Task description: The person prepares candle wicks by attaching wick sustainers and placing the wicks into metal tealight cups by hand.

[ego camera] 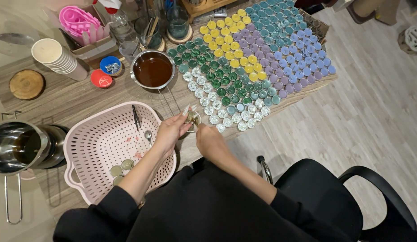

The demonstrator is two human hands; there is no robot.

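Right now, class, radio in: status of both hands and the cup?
Left hand pinching small metal cup at table edge. Right hand working at the cup, fingers hidden. Pink basket just left, tealight rows behind, brown wax pot close.

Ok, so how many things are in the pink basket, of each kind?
Round metal cups: 3
Spoon: 1
Tweezers: 1
Total: 5

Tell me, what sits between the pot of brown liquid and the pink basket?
In the head view, only the pot's thin wire handle and bare wooden table lie between the pot and the pink basket.
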